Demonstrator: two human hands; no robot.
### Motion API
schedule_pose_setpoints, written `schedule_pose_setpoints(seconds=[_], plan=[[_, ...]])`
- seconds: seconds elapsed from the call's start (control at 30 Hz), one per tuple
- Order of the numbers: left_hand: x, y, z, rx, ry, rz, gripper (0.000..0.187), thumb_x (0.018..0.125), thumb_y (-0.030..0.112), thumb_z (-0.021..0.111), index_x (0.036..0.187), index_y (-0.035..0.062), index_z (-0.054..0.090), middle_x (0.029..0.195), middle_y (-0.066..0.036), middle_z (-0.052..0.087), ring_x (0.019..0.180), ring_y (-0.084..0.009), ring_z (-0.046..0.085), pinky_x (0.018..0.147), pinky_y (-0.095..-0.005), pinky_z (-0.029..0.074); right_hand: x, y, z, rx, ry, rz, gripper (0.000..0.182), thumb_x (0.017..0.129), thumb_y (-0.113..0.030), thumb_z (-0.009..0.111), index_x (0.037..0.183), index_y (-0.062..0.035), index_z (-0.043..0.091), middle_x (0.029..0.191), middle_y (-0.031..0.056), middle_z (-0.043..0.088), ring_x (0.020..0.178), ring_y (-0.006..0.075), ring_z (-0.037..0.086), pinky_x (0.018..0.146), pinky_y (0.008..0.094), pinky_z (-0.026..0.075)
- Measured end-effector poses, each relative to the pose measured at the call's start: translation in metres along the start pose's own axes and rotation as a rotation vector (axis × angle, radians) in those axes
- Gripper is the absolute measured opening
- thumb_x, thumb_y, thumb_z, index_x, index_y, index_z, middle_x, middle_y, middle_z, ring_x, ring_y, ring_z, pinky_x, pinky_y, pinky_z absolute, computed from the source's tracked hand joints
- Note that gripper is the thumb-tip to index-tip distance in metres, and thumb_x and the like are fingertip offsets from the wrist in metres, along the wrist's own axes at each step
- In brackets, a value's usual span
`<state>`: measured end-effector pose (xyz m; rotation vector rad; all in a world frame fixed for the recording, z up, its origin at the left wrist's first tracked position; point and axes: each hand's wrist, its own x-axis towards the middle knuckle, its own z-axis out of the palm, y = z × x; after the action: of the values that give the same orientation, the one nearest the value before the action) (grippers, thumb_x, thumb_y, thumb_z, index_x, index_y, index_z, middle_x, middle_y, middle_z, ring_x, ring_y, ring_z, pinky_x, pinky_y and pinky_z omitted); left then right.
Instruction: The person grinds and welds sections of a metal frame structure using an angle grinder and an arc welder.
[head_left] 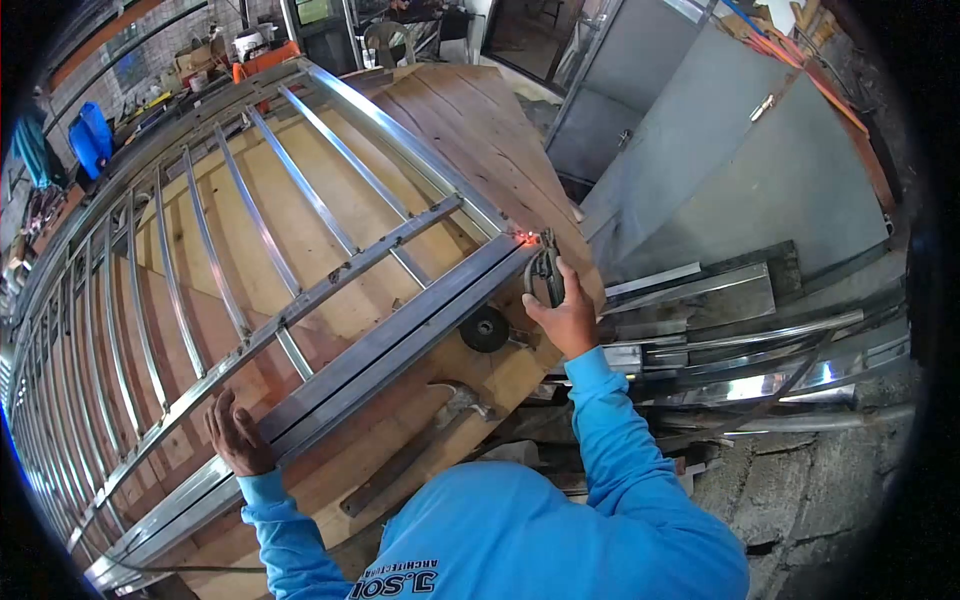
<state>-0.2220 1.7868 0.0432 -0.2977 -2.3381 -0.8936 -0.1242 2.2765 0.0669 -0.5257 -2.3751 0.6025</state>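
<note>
My right hand [566, 315] grips a dark welding electrode holder [544, 272] at the near right corner of a large barred metal frame [350, 385]. An orange-red glow [526, 239] shows at that corner, right by the holder's jaws. The electrode itself is too small to make out. Farther left along the same side, my left hand [238, 435] lies on the frame's outer rail with its fingers stretched out. Between the hands, on the near side of the rail, are a hammer [425, 440] and an angle grinder's black disc [484, 328], whose body is mostly hidden.
The frame lies on a plywood-topped table [470, 130]. Grey sheet panels [740, 150] lean at the upper right. Metal tubes and strips [750, 345] are stacked right of the table, above a rough block floor [800, 490]. Tools and boxes crowd the back left, near a blue container [92, 140].
</note>
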Motion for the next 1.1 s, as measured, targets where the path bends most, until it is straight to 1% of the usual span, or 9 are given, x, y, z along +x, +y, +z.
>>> schedule_pose_setpoints(seconds=[0.4, 0.5, 0.6, 0.7, 0.8, 0.87, 0.9, 0.97, 1.1], plan=[[0.000, -0.002, 0.002, 0.022, -0.017, -0.015, 0.053, 0.102, 0.044, 0.039, 0.112, -0.0031, 0.062, 0.103, -0.022, 0.062, 0.097, -0.0395, 0.059, 0.086, -0.0478, 0.046, 0.005, -0.002, 0.004, -0.008, -0.067, 0.027, 0.082, 0.072, -0.030, 0.082, 0.138, -0.0021, 0.043, 0.123, 0.0249, 0.060, 0.111, 0.0401, 0.061, 0.094, 0.0439, 0.049], [-0.001, -0.005, 0.001, 0.029, -0.001, 0.036, 0.041, 0.101, 0.034, 0.046, 0.114, -0.0024, 0.061, 0.103, -0.021, 0.063, 0.096, -0.0384, 0.059, 0.086, -0.0469, 0.046, 0.005, -0.013, 0.003, -0.004, 0.041, -0.041, 0.066, 0.072, -0.029, 0.080, 0.125, 0.0010, 0.055, 0.108, 0.0266, 0.065, 0.098, 0.0413, 0.064, 0.084, 0.0463, 0.052], [-0.006, -0.016, 0.005, 0.042, 0.012, 0.081, 0.030, 0.099, 0.022, 0.051, 0.115, -0.0015, 0.060, 0.105, -0.020, 0.063, 0.096, -0.0374, 0.060, 0.085, -0.0470, 0.047, 0.011, -0.055, -0.024, 0.123, -0.290, 0.452, 0.031, 0.070, -0.024, 0.078, 0.071, 0.0003, 0.059, 0.070, 0.0130, 0.062, 0.064, 0.0241, 0.060, 0.059, 0.0397, 0.048], [-0.005, -0.011, 0.005, 0.070, 0.018, 0.105, 0.030, 0.099, 0.022, 0.051, 0.114, -0.0015, 0.060, 0.106, -0.020, 0.063, 0.096, -0.0385, 0.060, 0.085, -0.0481, 0.048, -0.006, 0.011, 0.008, -0.018, -0.283, 0.151, 0.026, 0.081, -0.027, 0.067, 0.080, -0.0007, 0.064, 0.072, 0.0096, 0.062, 0.065, 0.0209, 0.060, 0.060, 0.0372, 0.050], [-0.003, -0.015, 0.005, 0.037, 0.030, 0.156, 0.029, 0.099, 0.021, 0.051, 0.115, -0.0019, 0.060, 0.108, -0.020, 0.064, 0.098, -0.0388, 0.060, 0.085, -0.0474, 0.048, -0.006, -0.007, 0.005, 0.060, -0.130, 0.189, 0.026, 0.082, -0.025, 0.068, 0.092, -0.0015, 0.067, 0.080, 0.0092, 0.067, 0.068, 0.0227, 0.063, 0.060, 0.0366, 0.051], [-0.027, -0.047, 0.021, -0.267, 0.038, -0.184, 0.029, 0.095, 0.018, 0.058, 0.117, -0.0001, 0.060, 0.112, -0.019, 0.064, 0.101, -0.0397, 0.060, 0.088, -0.0474, 0.048, -0.011, 0.028, 0.016, -0.427, -0.142, -0.165, 0.049, 0.078, -0.031, 0.076, 0.112, -0.0012, 0.056, 0.102, 0.0154, 0.060, 0.095, 0.0290, 0.058, 0.083, 0.0398, 0.048], [-0.028, -0.044, 0.017, -0.149, 0.045, 0.003, 0.030, 0.092, 0.018, 0.061, 0.117, 0.0014, 0.060, 0.111, -0.019, 0.064, 0.101, -0.0395, 0.060, 0.088, -0.0479, 0.048, -0.004, -0.028, -0.005, -0.166, 0.012, 0.060, 0.065, 0.083, -0.033, 0.074, 0.134, -0.0022, 0.050, 0.127, 0.0190, 0.059, 0.120, 0.0314, 0.057, 0.101, 0.0402, 0.046], [-0.021, -0.035, -0.002, 0.071, 0.015, 0.177, 0.033, 0.088, 0.019, 0.065, 0.117, 0.0043, 0.061, 0.110, -0.017, 0.064, 0.101, -0.0388, 0.059, 0.087, -0.0484, 0.047, -0.004, -0.003, 0.000, -0.100, 0.270, -0.136, 0.065, 0.081, -0.026, 0.075, 0.135, -0.0027, 0.050, 0.127, 0.0209, 0.059, 0.119, 0.0354, 0.056, 0.101, 0.0410, 0.046], [-0.024, -0.033, -0.059, 0.249, -0.038, 0.087, 0.032, 0.087, 0.022, 0.066, 0.113, 0.0054, 0.062, 0.107, -0.017, 0.063, 0.099, -0.0376, 0.058, 0.088, -0.0470, 0.045, -0.040, -0.004, -0.056, 0.222, 0.040, 0.134, 0.068, 0.083, -0.015, 0.073, 0.142, -0.0052, 0.042, 0.134, 0.0161, 0.053, 0.121, 0.0253, 0.054, 0.102, 0.0377, 0.045]])
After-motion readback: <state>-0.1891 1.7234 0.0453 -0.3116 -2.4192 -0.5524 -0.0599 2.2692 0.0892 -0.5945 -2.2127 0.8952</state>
